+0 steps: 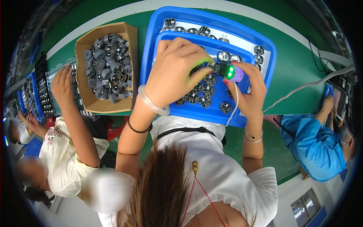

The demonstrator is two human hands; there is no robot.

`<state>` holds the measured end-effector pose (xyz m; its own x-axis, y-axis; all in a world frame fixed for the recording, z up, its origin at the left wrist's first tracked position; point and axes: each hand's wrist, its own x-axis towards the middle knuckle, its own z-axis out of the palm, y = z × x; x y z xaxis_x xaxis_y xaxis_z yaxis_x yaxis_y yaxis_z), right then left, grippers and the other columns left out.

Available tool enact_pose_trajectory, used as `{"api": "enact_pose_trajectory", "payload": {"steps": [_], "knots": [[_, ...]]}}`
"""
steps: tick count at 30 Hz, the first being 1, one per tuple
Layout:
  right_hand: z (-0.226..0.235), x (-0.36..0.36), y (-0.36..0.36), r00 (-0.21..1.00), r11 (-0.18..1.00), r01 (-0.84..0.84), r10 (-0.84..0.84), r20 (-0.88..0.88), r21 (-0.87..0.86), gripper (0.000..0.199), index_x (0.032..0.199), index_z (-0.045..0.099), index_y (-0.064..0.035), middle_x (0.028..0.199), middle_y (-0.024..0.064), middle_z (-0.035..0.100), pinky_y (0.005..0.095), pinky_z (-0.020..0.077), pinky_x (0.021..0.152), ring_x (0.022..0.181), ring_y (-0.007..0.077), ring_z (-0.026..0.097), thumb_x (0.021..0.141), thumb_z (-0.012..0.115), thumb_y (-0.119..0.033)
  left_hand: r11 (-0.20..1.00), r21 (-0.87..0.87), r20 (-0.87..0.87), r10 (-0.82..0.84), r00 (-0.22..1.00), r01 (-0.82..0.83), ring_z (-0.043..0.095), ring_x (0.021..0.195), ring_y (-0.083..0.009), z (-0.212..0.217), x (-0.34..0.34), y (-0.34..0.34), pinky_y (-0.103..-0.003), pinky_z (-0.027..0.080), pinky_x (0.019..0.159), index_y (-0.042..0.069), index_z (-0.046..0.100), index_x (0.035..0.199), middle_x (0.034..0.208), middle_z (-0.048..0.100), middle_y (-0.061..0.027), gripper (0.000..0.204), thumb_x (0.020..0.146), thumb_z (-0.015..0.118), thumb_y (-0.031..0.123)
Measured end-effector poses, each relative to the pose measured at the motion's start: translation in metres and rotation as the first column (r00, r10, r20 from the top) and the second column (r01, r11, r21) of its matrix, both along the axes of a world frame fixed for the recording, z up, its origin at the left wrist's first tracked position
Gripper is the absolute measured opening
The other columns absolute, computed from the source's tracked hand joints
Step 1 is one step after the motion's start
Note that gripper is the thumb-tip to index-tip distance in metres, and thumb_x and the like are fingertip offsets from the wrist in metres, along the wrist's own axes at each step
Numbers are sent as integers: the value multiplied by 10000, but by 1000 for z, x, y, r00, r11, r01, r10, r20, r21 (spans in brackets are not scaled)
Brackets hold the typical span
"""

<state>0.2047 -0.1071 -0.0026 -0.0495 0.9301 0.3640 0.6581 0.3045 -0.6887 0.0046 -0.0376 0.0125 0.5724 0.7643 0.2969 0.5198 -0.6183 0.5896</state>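
My right hand [247,89] grips a small purple device [237,74] with bright green lights and a white cable [235,102] hanging from it. Just left of that device is my left hand [181,64], thumb and forefinger curled together, a green glow on their tips. What the left fingers pinch is partly hidden; a round black part [213,67] shows right beside the tips. Both hands are over a blue tray [236,118] where several round black parts with shiny tops [208,90] lie.
Behind sits a larger blue tray [211,14] holding more round parts and a white sheet. To the left, a cardboard box [85,102] is full of grey round pieces with metal prongs. One co-worker's hand [62,89] is left of the box; a person in blue [315,147] works at the right.
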Motion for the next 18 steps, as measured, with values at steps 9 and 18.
{"api": "enact_pose_trajectory", "payload": {"steps": [9, 18], "knots": [[-2, 0, -19, 707, 919, 393, -290, -645, 17, 390, 1051, 580, 31, 963, 144, 620, 302, 463, 813, 937, 239, 590, 723, 753, -89, 983, 177, -120, -35, 992, 56, 529, 931, -170, -12, 13, -2, -343, 329, 816, 165, 674, 791, 870, 592, 56, 111, 691, 721, 159], [5, 2, -24, 994, 997, -5, 14, -111, 76, 432, 1027, 620, 4, 1003, 149, 626, 341, 476, 796, 907, 282, 605, 630, 764, -85, 989, 122, -84, -68, 994, 78, 537, 951, -169, -12, 14, -3, -343, 326, 821, 156, 695, 875, 878, 637, 35, 170, 707, 720, 156]]}}
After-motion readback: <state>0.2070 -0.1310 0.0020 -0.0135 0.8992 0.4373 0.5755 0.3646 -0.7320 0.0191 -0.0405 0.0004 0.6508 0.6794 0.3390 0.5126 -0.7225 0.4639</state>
